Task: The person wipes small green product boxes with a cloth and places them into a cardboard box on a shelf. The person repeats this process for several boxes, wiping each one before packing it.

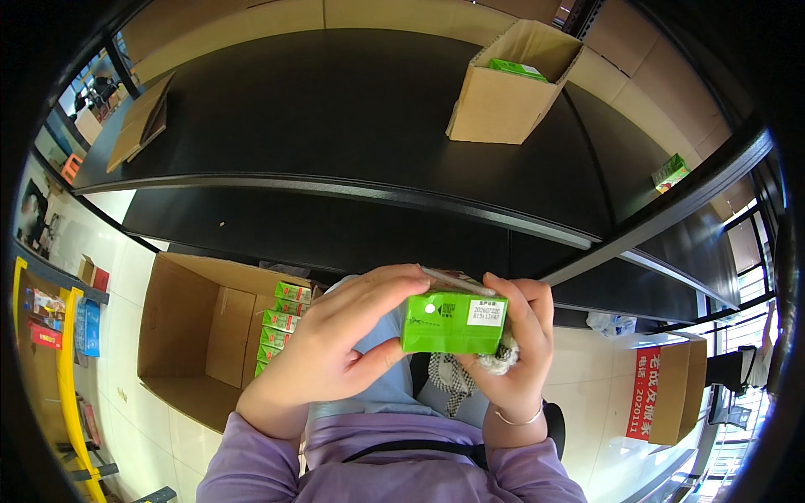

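A green drink carton [453, 323] with a white label is held up in front of my body, its printed green end facing up towards me. My left hand [335, 331] grips its left side, fingers over the far edge and thumb at the near corner. On the other side, my right hand [524, 335] wraps round the carton. A fuzzy white band [501, 359] and checked cloth [451, 381] show beneath it; how they are attached is hidden. To my left, a large open cardboard box [180, 381] contains several similar green cartons [279, 323].
Ahead is a black shelf [319, 109] with a metal front rail [352, 191]. On it stand a small open cardboard box [499, 105] with a green carton [518, 69] inside, another green carton [670, 173] and a flattened cardboard piece [138, 126]. A red-and-brown box [679, 390] stands right.
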A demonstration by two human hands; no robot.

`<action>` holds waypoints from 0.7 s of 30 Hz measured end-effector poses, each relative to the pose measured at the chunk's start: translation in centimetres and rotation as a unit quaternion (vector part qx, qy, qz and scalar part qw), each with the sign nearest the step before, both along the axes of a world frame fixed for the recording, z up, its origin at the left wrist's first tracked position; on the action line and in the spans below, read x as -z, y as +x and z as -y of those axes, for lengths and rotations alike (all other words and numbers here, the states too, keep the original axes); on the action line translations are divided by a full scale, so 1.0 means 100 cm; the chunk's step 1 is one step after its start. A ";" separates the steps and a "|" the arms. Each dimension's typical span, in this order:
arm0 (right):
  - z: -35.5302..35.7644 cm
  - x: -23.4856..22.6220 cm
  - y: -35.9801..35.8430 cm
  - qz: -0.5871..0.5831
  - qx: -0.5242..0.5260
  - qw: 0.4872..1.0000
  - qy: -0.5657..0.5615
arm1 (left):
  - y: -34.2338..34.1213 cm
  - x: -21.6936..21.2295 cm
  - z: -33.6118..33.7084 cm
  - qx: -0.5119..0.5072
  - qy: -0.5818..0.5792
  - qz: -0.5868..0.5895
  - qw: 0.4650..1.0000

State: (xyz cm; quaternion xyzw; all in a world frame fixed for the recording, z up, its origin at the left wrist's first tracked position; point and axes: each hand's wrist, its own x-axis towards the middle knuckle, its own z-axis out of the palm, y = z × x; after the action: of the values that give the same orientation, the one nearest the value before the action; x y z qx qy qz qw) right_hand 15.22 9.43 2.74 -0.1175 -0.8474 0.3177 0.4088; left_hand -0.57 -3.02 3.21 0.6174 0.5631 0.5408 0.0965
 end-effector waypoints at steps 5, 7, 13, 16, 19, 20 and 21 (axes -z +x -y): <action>-0.005 0.003 0.000 0.010 0.001 1.000 -0.011 | 0.001 0.004 -0.004 -0.014 -0.020 0.000 1.000; -0.006 0.005 -0.001 0.016 0.001 1.000 -0.020 | 0.002 0.004 -0.005 -0.013 -0.031 0.009 0.999; -0.019 -0.005 -0.007 0.024 -0.016 0.999 -0.022 | -0.002 0.001 -0.012 -0.001 -0.038 0.070 0.997; -0.033 -0.019 -0.017 0.016 -0.026 1.000 -0.003 | -0.013 -0.011 -0.025 -0.001 -0.031 0.062 0.998; -0.052 -0.030 -0.035 -0.023 -0.013 1.000 0.000 | -0.030 -0.023 -0.049 0.034 -0.005 0.091 0.995; -0.060 -0.036 -0.040 -0.020 -0.004 1.000 0.006 | -0.034 -0.027 -0.058 0.032 0.002 0.101 0.994; -0.068 -0.041 -0.047 -0.026 -0.004 1.000 0.007 | -0.037 -0.033 -0.067 0.041 0.011 0.116 0.992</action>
State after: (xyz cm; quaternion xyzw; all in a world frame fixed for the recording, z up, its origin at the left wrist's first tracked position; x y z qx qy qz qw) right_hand 10.48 16.28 6.83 -0.1035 -0.8392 0.3166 0.4299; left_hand -4.29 3.68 6.49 0.5742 0.5166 0.6101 0.1766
